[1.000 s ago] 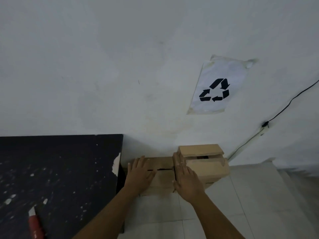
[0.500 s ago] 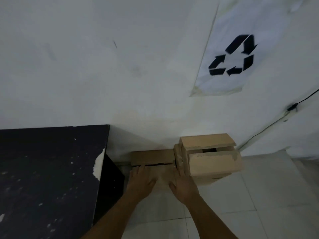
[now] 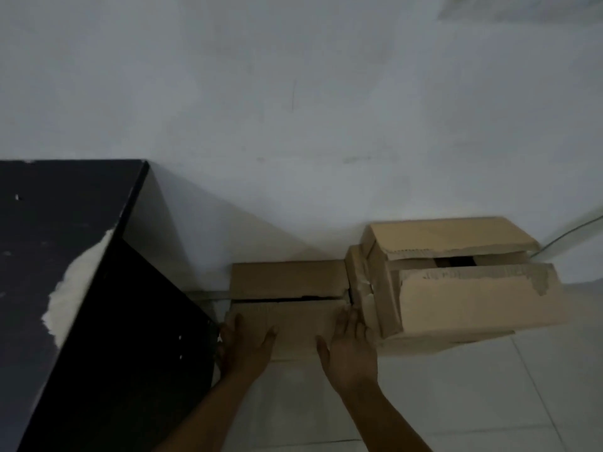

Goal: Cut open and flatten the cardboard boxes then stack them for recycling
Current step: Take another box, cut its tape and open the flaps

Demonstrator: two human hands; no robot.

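A flattened brown cardboard box (image 3: 290,290) lies on the floor against the wall. My left hand (image 3: 244,345) presses flat on its near left part. My right hand (image 3: 350,347) presses flat on its near right part, fingers straight and pointing toward the wall. Touching the flat box on its right stands a second cardboard box (image 3: 463,288), still box-shaped, with torn top flaps partly open and a dark gap between them.
A black table (image 3: 75,288) with chipped white patches fills the left side, its corner close to my left hand. A white wall (image 3: 293,125) rises behind the boxes. The floor is pale tile (image 3: 473,393). A thin cable (image 3: 584,225) runs along the wall at the right.
The view has dropped and come closer; the recycling sign has left the frame. Both hands slid back toward the near edge of the flattened cardboard and stay pressed on it.
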